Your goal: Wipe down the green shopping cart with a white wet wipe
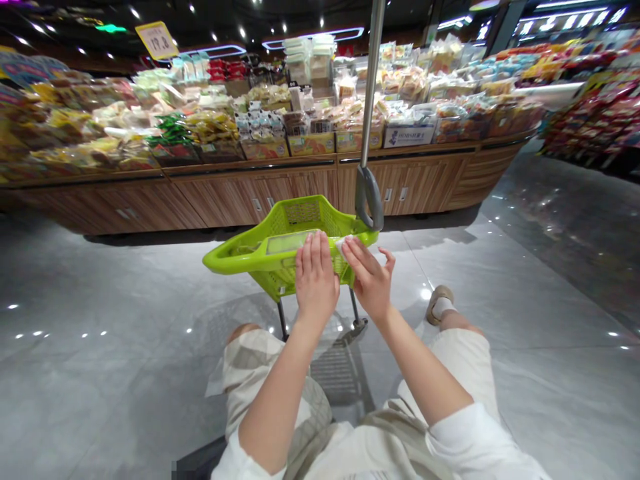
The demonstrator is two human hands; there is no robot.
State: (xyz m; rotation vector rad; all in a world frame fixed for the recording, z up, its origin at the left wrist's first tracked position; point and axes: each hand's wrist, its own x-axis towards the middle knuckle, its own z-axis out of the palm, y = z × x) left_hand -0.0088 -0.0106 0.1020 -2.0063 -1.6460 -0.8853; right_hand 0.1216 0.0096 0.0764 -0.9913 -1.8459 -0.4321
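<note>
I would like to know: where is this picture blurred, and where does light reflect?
Head view: red goods at the far right look smeared; head view: the hands and green cart look clearer; head view: the glossy floor carries bright spots of reflected light.

Ceiling lights (570,16) glare off the glossy floor (150,287); goods (55,127) blur (and stretch) toward the edges.

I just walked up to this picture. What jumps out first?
The bright green shopping cart in the middle, with the left hand on its handle and the right hand touching something white there. Behind it stretches a wood-fronted counter heaped with packaged goods, and a yellow-edged price sign stands at upper left.
</note>
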